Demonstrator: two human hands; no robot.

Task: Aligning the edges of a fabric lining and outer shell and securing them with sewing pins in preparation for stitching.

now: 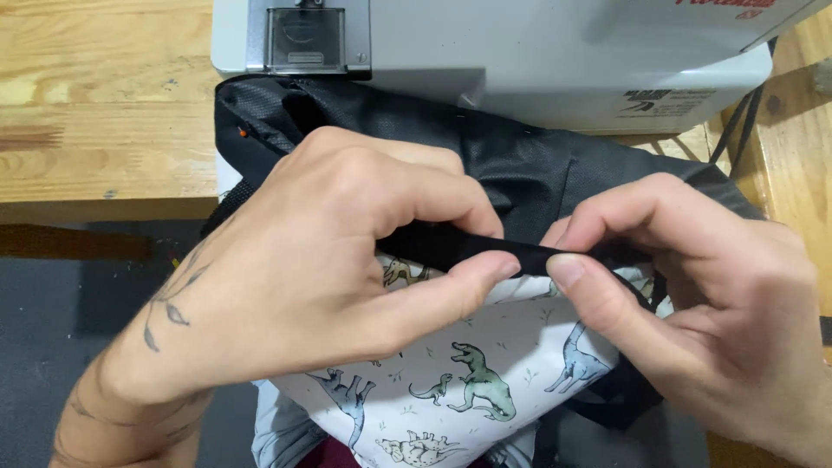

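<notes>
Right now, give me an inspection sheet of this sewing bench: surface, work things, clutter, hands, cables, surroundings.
Surface: pale wooden table, bare wood showing left of the machine.
Work things: black fabric and a black strap lying over white dinosaur-print fabric.
Clutter: nothing seen.
Hands: left hand and right hand each pinch the strap, thumbs nearly meeting.
Cables: dark cables at the machine's right end.
Surroundings: white sewing machine behind the fabric; dark floor lower left.

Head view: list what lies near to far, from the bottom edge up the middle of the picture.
Dinosaur-print fabric → black strap pinched between left hand and right hand → black fabric → white sewing machine.
</notes>
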